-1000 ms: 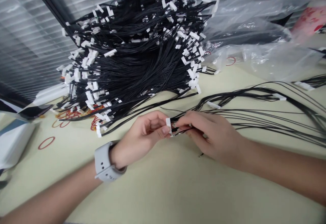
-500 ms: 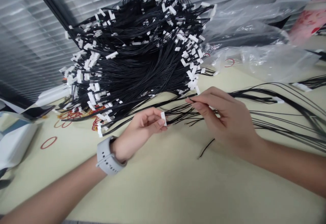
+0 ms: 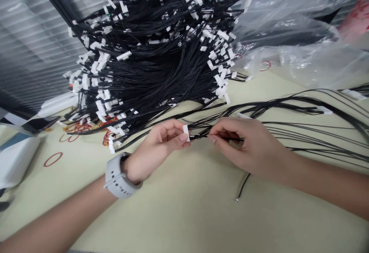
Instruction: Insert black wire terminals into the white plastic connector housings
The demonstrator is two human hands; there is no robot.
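My left grip (image 3: pixel 161 143) is pinching a white oblong plastic connector (image 3: pixel 186 133), my right grip (image 3: pixel 249 145) a slender black wire (image 3: pixel 235 139) beside it.

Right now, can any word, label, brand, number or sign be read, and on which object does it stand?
None can be read.
The white connector in the left hand is too small to judge.
The grey wrist strap shows holes, no legible lettering.
The pink object at the right edge is too blurred.

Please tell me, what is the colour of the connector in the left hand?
The connector is white; it shows best in the head view.
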